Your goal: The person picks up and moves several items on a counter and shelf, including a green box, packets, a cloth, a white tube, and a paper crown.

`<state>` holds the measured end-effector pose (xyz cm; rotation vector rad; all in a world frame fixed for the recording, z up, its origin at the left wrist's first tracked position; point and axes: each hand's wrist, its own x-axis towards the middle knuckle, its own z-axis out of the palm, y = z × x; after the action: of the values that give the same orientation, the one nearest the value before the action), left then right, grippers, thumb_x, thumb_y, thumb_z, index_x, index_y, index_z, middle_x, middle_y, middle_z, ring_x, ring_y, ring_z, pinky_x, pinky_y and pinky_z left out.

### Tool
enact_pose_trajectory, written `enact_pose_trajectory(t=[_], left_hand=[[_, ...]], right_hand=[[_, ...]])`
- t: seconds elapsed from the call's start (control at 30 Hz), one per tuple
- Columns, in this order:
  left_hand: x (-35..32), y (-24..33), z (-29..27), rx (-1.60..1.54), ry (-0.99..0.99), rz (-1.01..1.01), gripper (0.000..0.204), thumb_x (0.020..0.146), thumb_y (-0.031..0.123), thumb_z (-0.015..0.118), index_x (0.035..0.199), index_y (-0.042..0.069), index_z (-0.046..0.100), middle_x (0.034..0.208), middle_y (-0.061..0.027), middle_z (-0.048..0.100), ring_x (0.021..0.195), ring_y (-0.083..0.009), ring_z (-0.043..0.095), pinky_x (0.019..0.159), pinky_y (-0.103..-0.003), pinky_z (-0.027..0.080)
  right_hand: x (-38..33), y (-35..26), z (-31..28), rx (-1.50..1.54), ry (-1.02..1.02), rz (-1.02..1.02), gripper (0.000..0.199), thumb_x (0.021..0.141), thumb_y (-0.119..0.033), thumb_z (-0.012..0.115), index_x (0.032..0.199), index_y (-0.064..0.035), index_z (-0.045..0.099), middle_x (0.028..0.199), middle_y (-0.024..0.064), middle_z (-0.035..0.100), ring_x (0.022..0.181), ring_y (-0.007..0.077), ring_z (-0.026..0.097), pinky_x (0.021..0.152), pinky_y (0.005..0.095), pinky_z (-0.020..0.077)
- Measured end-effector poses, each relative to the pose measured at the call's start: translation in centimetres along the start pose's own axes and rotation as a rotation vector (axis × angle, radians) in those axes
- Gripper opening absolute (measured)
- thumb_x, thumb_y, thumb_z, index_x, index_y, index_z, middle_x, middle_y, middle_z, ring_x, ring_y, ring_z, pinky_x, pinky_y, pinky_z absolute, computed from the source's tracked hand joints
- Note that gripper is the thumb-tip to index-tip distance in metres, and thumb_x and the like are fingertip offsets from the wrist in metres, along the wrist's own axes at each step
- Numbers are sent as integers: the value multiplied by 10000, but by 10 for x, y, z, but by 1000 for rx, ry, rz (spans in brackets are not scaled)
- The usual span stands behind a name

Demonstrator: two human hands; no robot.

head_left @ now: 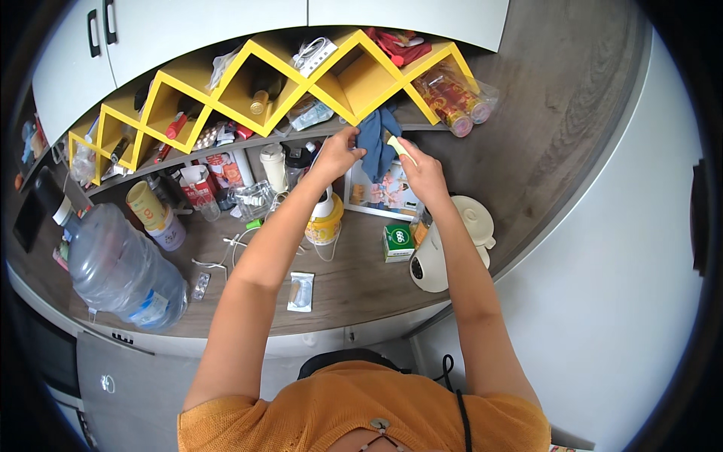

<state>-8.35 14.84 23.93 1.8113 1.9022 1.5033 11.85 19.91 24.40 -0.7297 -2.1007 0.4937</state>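
Observation:
Both my arms reach up toward a yellow zigzag shelf (256,75) on the wall above a wooden counter (354,290). My left hand (340,151) pinches the top of a dark blue cloth (375,139) that hangs below the shelf. My right hand (423,172) is closed around a small pale tube-like object (400,147) right beside the cloth. A framed picture (380,192) leans against the wall just under both hands.
A cream electric kettle (452,252) and a small green box (398,241) stand below my right arm. A large clear water jug (120,267) lies at the left. Cups, cartons, cables, a yellow-lidded jar (324,226) and blister packs crowd the counter. Packed bottles (452,102) rest on the shelf's right end.

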Motion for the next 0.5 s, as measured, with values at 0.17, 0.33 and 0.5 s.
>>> enact_pose_trajectory(t=[0.17,0.33,0.5], left_hand=[[5,4,13,32,59,-14,363,761,72,613,1097,-25,517,951,-166,615,888,-239,603,785,-314,463],[7,11,19,-12,111,43,300,773,29,573,1068,-16,542,904,-152,620,824,-228,608,759,-311,470],[7,2,17,22,116,49,286,780,18,559,1065,-4,547,900,-140,622,817,-218,602,751,-297,468]], right_hand=[[28,-19,0,-426,54,-48,314,808,-245,528,1120,-223,565,743,173,621,705,349,603,650,431,483],[67,-7,14,-691,83,-25,252,813,-186,494,1048,-120,558,715,177,629,677,318,629,606,410,501],[80,-3,10,-850,5,92,194,801,-93,454,968,-36,533,753,170,645,705,296,646,604,393,512]])
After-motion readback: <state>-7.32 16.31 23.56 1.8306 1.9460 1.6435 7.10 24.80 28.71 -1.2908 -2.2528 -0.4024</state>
